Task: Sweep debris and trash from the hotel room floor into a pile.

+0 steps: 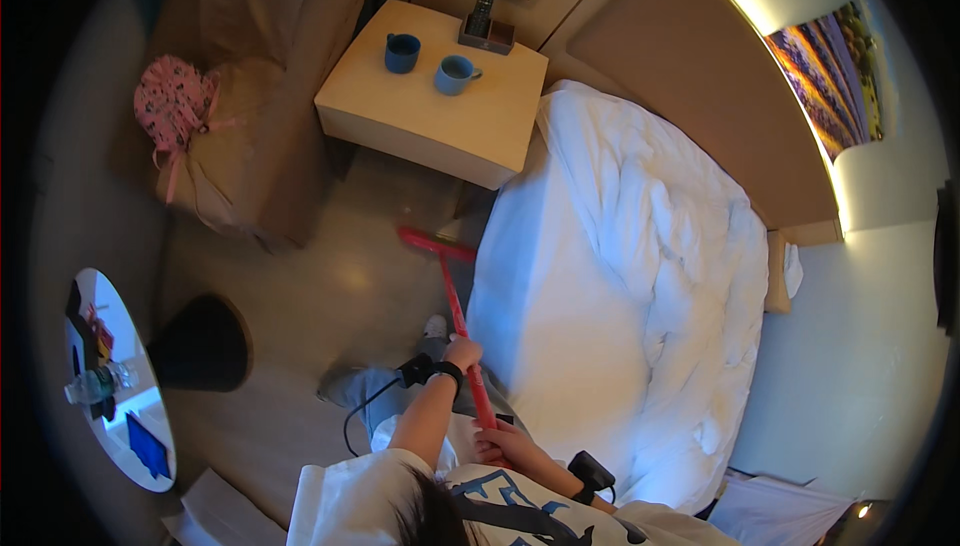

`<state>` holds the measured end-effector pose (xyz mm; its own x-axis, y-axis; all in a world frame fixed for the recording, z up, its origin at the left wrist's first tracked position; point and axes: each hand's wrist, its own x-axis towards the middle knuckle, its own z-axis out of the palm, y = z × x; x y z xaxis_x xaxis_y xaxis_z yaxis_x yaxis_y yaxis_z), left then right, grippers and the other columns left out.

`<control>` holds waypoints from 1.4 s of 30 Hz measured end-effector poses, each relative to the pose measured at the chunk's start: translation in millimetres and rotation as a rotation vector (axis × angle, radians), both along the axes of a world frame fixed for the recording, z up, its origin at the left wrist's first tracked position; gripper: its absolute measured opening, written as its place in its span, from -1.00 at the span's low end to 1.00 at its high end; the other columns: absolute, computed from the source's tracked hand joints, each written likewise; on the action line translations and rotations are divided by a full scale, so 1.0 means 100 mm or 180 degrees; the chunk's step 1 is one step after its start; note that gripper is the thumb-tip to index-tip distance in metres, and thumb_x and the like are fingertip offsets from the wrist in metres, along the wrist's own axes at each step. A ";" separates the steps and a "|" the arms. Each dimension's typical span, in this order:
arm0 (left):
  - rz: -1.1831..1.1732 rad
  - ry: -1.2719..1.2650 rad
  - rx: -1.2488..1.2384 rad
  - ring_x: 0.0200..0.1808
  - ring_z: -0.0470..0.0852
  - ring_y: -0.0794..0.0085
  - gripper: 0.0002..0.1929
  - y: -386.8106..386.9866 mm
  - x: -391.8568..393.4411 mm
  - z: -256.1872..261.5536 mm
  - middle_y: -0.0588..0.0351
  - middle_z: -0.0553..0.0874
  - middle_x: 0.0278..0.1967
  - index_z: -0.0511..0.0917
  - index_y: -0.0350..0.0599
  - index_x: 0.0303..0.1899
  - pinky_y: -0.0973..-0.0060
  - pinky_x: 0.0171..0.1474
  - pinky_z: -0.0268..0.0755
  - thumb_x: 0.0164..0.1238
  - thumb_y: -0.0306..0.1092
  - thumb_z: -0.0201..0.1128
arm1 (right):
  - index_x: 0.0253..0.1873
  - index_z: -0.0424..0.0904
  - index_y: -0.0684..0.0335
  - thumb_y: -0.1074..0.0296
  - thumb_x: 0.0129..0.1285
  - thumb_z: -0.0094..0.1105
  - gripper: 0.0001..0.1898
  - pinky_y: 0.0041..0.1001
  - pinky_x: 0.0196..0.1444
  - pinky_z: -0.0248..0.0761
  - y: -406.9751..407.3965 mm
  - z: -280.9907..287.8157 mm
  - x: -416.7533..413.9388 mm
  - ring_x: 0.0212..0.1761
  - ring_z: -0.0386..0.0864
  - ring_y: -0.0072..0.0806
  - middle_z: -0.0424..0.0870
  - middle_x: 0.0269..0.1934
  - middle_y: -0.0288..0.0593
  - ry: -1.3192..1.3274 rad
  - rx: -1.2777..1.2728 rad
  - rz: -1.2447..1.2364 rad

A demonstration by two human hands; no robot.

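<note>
A red broom [454,298] slants away from my body, its wide red head on the grey floor between the wooden bedside table and the bed. My left hand [463,353] is wrapped around the middle of the handle. Lower down, close to my shirt, my right hand [506,445] grips the handle's near end. Each wrist wears a black strap with a small black device. The bristles under the broom head are hard to make out, and its right end touches or lies close to the bed's edge.
A bed with a rumpled white duvet [675,246] fills the right. Two blue mugs stand on the bedside table [420,118]. At left are a brown armchair [262,163] with a pink patterned cloth item [171,99] and a round table [142,396] holding a plastic bottle [97,383].
</note>
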<state>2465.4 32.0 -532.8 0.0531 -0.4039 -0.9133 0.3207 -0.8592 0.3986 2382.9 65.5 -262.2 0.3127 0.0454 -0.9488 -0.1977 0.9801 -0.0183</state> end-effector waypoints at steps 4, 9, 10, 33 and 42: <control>0.0142 -0.0724 -0.0027 -0.66 0.56 0.21 -0.76 0.71 0.00 -0.29 -0.06 0.55 -0.61 0.38 -0.40 -0.27 0.34 -0.62 0.46 0.01 -0.45 0.02 | -0.04 0.20 0.27 0.53 0.14 -0.01 -0.71 -0.77 -0.69 0.04 0.61 0.10 0.13 -0.67 0.18 -0.74 0.29 -0.56 -0.32 -0.0214 0.0176 -0.0240; -0.0297 0.0052 -0.0093 -0.69 0.54 0.26 -0.85 1.25 0.45 0.30 -0.03 0.53 -0.65 0.46 -0.33 -0.44 0.39 -0.67 0.40 -0.06 -0.43 0.07 | 0.02 0.22 0.34 0.54 0.15 -0.01 -0.67 -0.81 -0.67 0.02 1.20 0.33 0.47 -0.67 0.17 -0.78 0.29 -0.55 -0.35 -0.0035 0.0054 -0.0645; -0.0796 -0.0170 -0.0167 -0.71 0.53 0.31 -0.87 1.32 0.53 0.34 0.01 0.54 -0.66 0.47 -0.26 -0.52 0.45 -0.72 0.29 -0.07 -0.38 0.10 | 0.02 0.21 0.34 0.54 0.15 -0.01 -0.67 -0.81 -0.67 0.04 1.30 0.31 0.48 -0.67 0.18 -0.78 0.30 -0.55 -0.34 -0.0108 0.0010 -0.0673; 0.1028 0.0459 -0.0558 -0.43 0.57 0.44 -0.74 0.00 1.37 1.04 0.08 0.59 -0.46 0.38 -0.18 -0.19 0.41 -0.33 0.41 0.12 -0.25 0.05 | -0.19 0.22 0.19 0.44 0.20 -0.05 -0.87 -0.68 -0.69 0.21 -0.09 0.01 0.62 -0.66 0.31 -0.69 0.32 -0.57 -0.33 -0.0909 -0.0546 -0.0402; -0.0314 0.0489 -0.0648 -0.33 0.59 0.38 -0.65 1.21 0.87 0.28 0.01 0.63 -0.33 0.44 -0.16 -0.14 0.50 -0.32 0.40 0.22 -0.09 0.01 | -0.18 0.30 0.24 0.12 0.25 -0.07 -0.72 -0.52 -0.75 0.27 -0.29 -1.54 0.30 -0.72 0.38 -0.55 0.40 -0.65 -0.28 0.0148 -0.1298 0.1922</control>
